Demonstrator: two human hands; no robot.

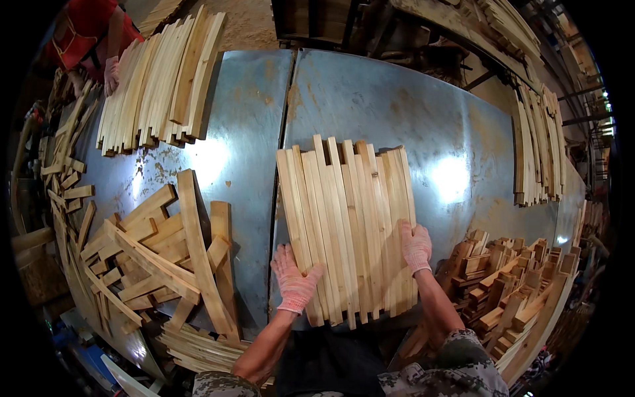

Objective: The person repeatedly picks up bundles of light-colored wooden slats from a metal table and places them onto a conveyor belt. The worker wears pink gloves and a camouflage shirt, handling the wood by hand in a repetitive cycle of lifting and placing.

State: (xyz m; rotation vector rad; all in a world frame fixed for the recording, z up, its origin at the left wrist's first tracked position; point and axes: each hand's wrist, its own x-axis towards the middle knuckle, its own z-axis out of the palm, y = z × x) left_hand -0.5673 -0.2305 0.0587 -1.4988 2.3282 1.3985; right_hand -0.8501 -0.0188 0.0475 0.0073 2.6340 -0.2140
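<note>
A row of pale wooden strips [350,225] lies side by side on the metal tabletop in front of me, their ends uneven. My left hand [296,280], in a pinkish knit glove, is at the row's lower left edge. Its thumb rests on the strips and its fingers spread apart along the outside. On the right edge, my gloved right hand [416,248] grips the outer strips, thumb on top and fingers against the side.
Loose wood offcuts [155,248] are heaped to the left. Another row of strips [162,83] lies at the far left, beside a co-worker's gloved hand [111,76]. Short blocks [506,284] fill the lower right, and more strips [539,145] overhang the table [397,99] at right.
</note>
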